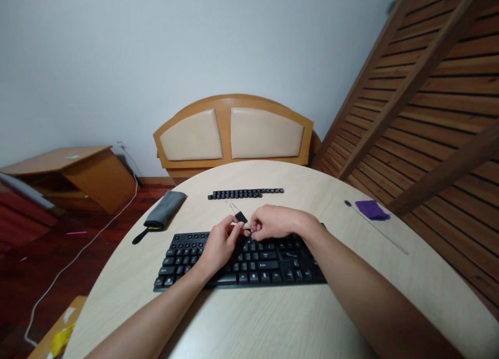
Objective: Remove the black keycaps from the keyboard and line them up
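A black keyboard [268, 265] lies flat on the table, with bare switch spots along part of its top rows. Over those upper rows, my left hand [222, 242] pinches a keycap puller [241, 217] that has a black handle and thin wire loops at both ends. One wire end points away from me, and the other runs down toward the keys. My right hand [273, 221] is closed at that lower wire end, its fingertips low over the keys; what they pinch is hidden. Beyond the hands, removed black keycaps [237, 194] stand lined up in rows.
On the table's left lies a grey pouch [166, 209] with a black strap. A thin stick with a dark tip [374, 225] and a folded purple cloth [372, 210] lie at the right. Behind the round table [273, 317] stands a headboard [226, 115]; a slatted wooden panel [429, 99] leans at right.
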`<state>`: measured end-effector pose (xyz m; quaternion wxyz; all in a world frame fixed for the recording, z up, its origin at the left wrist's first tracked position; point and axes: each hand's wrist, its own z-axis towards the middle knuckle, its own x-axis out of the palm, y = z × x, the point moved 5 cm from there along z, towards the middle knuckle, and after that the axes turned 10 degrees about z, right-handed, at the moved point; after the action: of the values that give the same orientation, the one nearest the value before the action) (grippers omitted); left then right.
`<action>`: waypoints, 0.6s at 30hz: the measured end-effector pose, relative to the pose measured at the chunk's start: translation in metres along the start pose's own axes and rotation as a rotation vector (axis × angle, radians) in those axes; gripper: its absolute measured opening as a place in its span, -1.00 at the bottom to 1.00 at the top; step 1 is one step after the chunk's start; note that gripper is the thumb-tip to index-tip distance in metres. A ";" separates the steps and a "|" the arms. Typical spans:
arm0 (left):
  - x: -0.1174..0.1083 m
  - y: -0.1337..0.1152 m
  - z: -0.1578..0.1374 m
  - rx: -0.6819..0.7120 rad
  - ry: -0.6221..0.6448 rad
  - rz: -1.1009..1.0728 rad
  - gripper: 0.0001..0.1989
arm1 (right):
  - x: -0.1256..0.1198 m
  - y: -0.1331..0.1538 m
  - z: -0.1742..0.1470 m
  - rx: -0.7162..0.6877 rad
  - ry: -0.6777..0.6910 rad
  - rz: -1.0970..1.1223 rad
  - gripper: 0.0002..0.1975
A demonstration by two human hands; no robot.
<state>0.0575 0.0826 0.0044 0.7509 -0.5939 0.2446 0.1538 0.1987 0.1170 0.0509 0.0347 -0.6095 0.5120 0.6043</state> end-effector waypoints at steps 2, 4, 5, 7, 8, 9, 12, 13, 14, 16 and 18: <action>-0.002 0.003 0.001 -0.012 -0.031 -0.053 -0.76 | -0.002 0.003 -0.001 -0.008 -0.031 0.015 -0.82; -0.003 0.004 0.001 -0.016 -0.061 -0.086 -0.75 | -0.005 0.006 -0.001 -0.047 -0.066 0.039 -0.82; -0.004 0.004 0.001 -0.017 -0.074 -0.096 -0.75 | -0.006 0.007 -0.001 -0.070 -0.088 0.045 -0.82; -0.005 0.004 0.001 -0.020 -0.088 -0.110 -0.75 | -0.009 0.008 0.000 -0.113 -0.132 0.050 -0.82; -0.005 0.004 0.001 -0.023 -0.092 -0.115 -0.75 | -0.009 0.008 0.000 -0.134 -0.153 0.057 -0.81; -0.006 0.004 0.000 -0.027 -0.097 -0.121 -0.74 | -0.010 0.007 0.001 -0.156 -0.170 0.067 -0.79; -0.006 0.004 0.000 -0.037 -0.112 -0.128 -0.75 | -0.010 0.005 0.003 -0.214 -0.214 0.113 -0.71; -0.006 0.005 0.001 -0.040 -0.116 -0.126 -0.75 | -0.011 0.005 0.003 -0.230 -0.226 0.127 -0.69; -0.006 0.005 0.001 -0.042 -0.119 -0.125 -0.74 | -0.011 0.005 0.003 -0.245 -0.236 0.138 -0.68; -0.006 0.006 0.002 -0.046 -0.122 -0.128 -0.74 | -0.011 0.006 0.003 -0.276 -0.250 0.150 -0.69; -0.007 0.008 0.002 -0.046 -0.127 -0.132 -0.74 | -0.013 0.008 0.002 -0.303 -0.262 0.149 -0.71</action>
<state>0.0481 0.0870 0.0024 0.7597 -0.6147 0.1531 0.1467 0.1951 0.1213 0.0650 -0.0358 -0.4842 0.4502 0.7494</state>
